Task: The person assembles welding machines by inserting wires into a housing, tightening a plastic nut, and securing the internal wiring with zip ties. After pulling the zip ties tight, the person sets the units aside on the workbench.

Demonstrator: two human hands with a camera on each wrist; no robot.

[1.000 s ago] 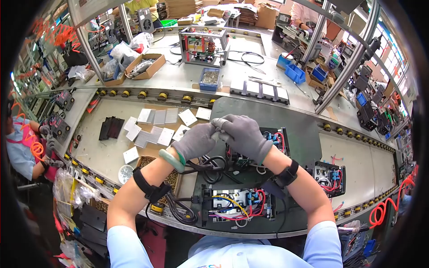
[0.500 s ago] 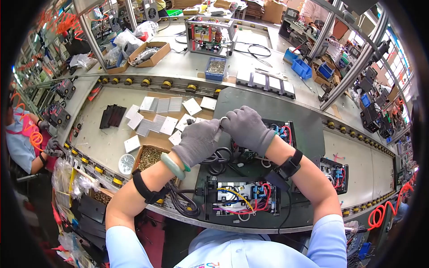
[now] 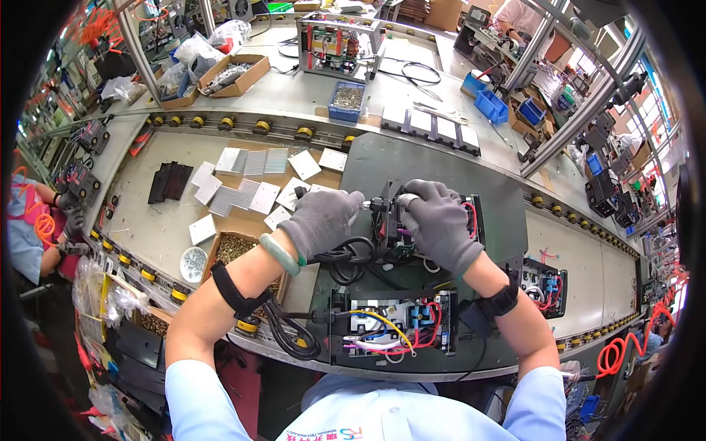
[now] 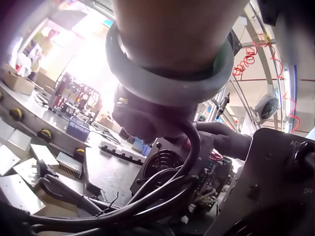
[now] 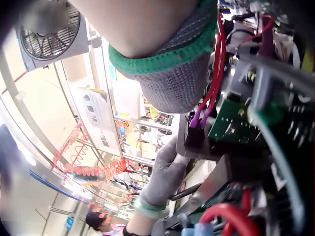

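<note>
My left hand (image 3: 323,220), in a grey glove, grips a black power cord (image 4: 193,147), which runs down from it in the left wrist view. Its fingertips are right at a black fitting (image 3: 378,204) on the upper electronics unit's end panel (image 4: 203,147). My gloved right hand (image 3: 443,228) is bent over that unit, on the inner side of the panel. Its fingertips are hidden in the right wrist view, and I cannot tell what they hold. Red wires (image 5: 216,69) and a green circuit board (image 5: 231,123) lie close to it.
A second open unit (image 3: 393,323) with its coiled cord (image 3: 294,334) stands nearest my body; another unit (image 3: 543,287) is at the right. Several heatsinks (image 3: 257,162), a box of small brass-coloured parts (image 3: 232,246) and a white dish (image 3: 193,264) lie left. Rollers (image 3: 261,128) edge the bench.
My hands were together above the bench and have parted. The right hand moved right and down onto the upper unit; the left fingertips now meet the fitting at its panel.
</note>
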